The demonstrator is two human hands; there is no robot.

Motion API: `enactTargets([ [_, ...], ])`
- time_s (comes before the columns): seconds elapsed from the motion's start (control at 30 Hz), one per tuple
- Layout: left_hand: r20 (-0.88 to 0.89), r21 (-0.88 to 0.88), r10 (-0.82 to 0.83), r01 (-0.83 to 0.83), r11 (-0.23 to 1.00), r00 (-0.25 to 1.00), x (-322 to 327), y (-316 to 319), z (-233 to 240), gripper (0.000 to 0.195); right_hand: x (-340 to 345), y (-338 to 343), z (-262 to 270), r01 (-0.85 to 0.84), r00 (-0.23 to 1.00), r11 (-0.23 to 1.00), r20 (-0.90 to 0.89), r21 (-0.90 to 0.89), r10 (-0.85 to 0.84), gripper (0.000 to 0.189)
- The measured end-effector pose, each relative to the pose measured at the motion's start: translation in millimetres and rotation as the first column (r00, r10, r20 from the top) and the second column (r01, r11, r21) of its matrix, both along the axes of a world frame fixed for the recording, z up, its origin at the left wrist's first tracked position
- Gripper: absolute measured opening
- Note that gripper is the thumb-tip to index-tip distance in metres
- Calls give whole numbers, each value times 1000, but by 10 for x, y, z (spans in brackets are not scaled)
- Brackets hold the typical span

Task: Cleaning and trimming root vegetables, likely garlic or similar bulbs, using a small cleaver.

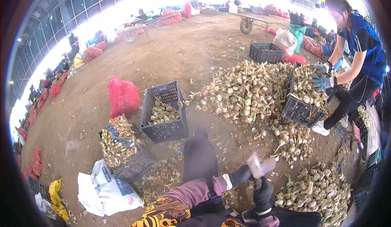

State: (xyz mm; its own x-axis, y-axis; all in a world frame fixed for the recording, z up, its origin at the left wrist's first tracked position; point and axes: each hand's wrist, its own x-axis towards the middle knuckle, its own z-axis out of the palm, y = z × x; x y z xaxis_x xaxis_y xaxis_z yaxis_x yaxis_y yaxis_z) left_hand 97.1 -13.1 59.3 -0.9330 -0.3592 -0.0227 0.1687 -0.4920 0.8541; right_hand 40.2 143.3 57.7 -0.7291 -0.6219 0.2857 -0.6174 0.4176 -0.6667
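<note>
My left hand (241,175), in a dark glove, reaches in from the lower middle. A pale, blurred, sheet-like thing (258,166) covers its fingers, so their grip is unclear. My right hand (263,192), also dark-gloved, is curled against the lower edge of the pale thing and seems to pinch it. Garlic bulbs (314,193) lie in a heap right of my hands. A larger heap of garlic with stalks (244,92) spreads farther ahead. Left of that heap, a black plastic crate (165,132) holds some garlic. My dark-clad leg (200,156) extends between the crate and my hands.
At right, a gloved person (366,49) leans over a tilted, garlic-filled crate (301,111). A red mesh sack (123,97), a trimmings-filled bag (119,144), a tilted crate (134,167) and a white printed sack (111,190) stand left. A wheelbarrow (246,25) and another crate (265,54) are farther back.
</note>
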Motion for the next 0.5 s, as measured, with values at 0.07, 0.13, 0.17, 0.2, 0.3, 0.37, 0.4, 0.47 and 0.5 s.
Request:
enactTargets([
  [0.07, 180, 2, -162, 165, 986, 970, -34, -117, -290, 41, -128, -19, 57, 68, 945, 989, 327, -132, -21, 23],
  [0.13, 160, 4, -166, 168, 986, 973, -105, -117, -292, 41, -121, 31, 109, 16, 977, 995, 213, -96, 4, 25],
  [0.17, 149, 4, -162, 163, 987, 975, -185, -108, -282, 41, -88, 14, 110, -37, 993, 998, 106, -56, 43, 27],
  [0.2, 143, 12, -170, 170, 985, 975, -86, -135, -263, 41, 4, 26, 78, -112, 992, 992, -63, -60, 108, 28],
  [0.3, 131, 41, -182, 179, 983, 974, -132, -117, -146, 41, -87, 33, -8, -79, 994, 996, -82, -52, 74, 27],
  [0.37, 126, 63, -176, 169, 984, 976, -147, -113, -89, 42, -95, 28, 54, 37, 998, 994, 49, -105, -32, 26],
  [0.4, 116, 62, -177, 171, 983, 977, -152, -102, -79, 42, -156, 72, -99, 30, 998, 998, 57, -55, -27, 26],
  [0.47, 108, 71, -179, 172, 983, 978, 51, -151, -109, 42, -23, 82, -110, -96, 993, 995, 68, -41, 99, 25],
  [0.5, 108, 82, -177, 169, 982, 978, 158, -158, -96, 42, -11, 59, -68, -98, 992, 994, 72, -39, 101, 25],
])
